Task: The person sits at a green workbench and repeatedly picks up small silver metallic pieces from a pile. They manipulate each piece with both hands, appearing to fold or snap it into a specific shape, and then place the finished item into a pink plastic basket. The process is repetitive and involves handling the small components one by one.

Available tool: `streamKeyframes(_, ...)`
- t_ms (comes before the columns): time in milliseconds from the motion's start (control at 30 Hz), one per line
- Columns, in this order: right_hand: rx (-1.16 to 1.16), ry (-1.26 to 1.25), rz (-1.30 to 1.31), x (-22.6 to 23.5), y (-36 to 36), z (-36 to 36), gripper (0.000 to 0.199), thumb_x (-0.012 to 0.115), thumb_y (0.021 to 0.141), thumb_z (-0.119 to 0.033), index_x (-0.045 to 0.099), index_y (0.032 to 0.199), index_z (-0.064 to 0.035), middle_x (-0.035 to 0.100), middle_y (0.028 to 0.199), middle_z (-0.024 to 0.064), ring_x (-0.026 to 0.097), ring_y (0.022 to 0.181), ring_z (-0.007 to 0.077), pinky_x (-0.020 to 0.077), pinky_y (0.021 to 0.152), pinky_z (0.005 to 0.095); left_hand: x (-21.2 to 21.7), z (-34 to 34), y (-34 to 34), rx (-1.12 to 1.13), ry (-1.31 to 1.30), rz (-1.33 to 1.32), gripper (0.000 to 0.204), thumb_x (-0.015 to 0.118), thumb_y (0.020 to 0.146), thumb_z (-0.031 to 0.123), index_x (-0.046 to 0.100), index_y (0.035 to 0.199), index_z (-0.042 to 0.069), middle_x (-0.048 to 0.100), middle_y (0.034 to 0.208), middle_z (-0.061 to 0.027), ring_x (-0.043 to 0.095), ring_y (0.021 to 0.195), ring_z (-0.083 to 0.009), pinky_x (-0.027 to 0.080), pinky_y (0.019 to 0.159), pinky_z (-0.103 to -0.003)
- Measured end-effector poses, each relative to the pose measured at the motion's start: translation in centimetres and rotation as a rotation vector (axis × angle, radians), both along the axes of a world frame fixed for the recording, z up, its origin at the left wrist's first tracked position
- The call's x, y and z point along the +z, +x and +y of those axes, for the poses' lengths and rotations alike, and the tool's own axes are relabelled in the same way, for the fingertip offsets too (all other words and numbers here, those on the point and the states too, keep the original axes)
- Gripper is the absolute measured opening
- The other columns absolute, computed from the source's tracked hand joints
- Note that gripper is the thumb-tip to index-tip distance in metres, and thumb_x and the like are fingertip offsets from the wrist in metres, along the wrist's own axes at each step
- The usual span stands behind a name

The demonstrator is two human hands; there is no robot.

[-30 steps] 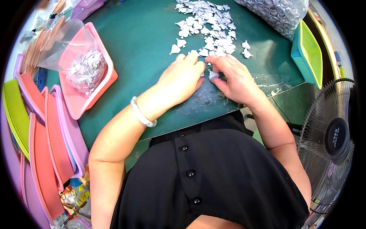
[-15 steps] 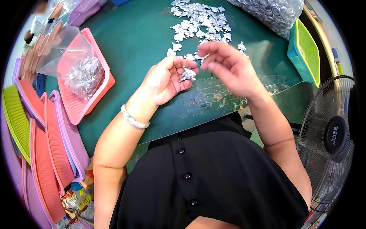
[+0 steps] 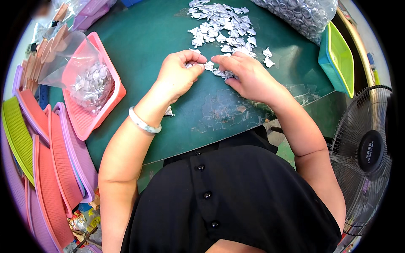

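My left hand [image 3: 179,74] and my right hand [image 3: 249,76] meet over the green table mat [image 3: 156,38], fingertips pinched together on small silver metal pieces [image 3: 209,66]. More such pieces lie under my right palm. A heap of the same silver pieces [image 3: 221,25] is spread on the mat just beyond my hands. One stray piece [image 3: 168,111] lies by my left wrist, which wears a pale bangle [image 3: 143,122].
A pink tray [image 3: 99,114] at the left holds a clear bag of silver pieces [image 3: 88,82]. Stacked pink, purple and green trays [image 3: 50,160] line the left edge. A green-and-blue tray [image 3: 337,59] and a bag of metal parts [image 3: 301,14] sit at the right; a fan [image 3: 367,152] stands lower right.
Both hands lifted off the mat and moved slightly left and away from me, with fingertips now pinching small pieces between them. The left hand turned from flat to pinching.
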State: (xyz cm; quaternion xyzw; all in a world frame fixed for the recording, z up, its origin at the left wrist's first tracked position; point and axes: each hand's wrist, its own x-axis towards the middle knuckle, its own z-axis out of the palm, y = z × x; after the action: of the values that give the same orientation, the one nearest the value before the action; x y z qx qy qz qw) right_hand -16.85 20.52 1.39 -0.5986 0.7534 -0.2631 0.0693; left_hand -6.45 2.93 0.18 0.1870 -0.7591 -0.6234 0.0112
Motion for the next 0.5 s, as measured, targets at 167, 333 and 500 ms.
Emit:
streamKeyframes(167,0.05,-0.082,0.06,-0.2,0.0,0.0,0.053,0.064,0.067,0.002,0.05,0.117,-0.0044,0.06,0.089,0.0086,0.054,0.086,0.0274,0.0444,0.078,0.0368,0.2,1.1,-0.5,-0.084,-0.738,0.129,0.029,0.067,0.074,0.011,0.063,0.102,0.003,0.064,0.084,-0.0115,0.061,0.075,-0.0232,0.047,0.068,-0.032)
streamKeyframes(333,0.045,-0.072,0.195,-0.7,0.0,0.0,0.048,0.063,0.07,-0.005,0.05,0.116,-0.0049,0.061,0.088,0.0075,0.054,0.082,0.0267,0.045,0.075,0.0352,1.3,1.6,-0.9,-0.164,-0.803,-0.044,0.023,0.067,0.073,0.013,0.062,0.094,0.004,0.063,0.088,-0.0143,0.06,0.083,-0.0306,0.047,0.072,-0.039)
streamKeyframes(500,0.028,-0.107,0.229,-1.2,-0.2,-0.8,0.042,0.06,0.072,-0.006,0.051,0.113,-0.004,0.061,0.086,0.0088,0.055,0.079,0.0263,0.0462,0.073,0.0349,0.7,1.3,-0.7,-0.087,-0.743,0.012,0.019,0.071,0.07,0.011,0.056,0.079,0.002,0.06,0.074,-0.0124,0.058,0.067,-0.0245,0.044,0.06,-0.035)
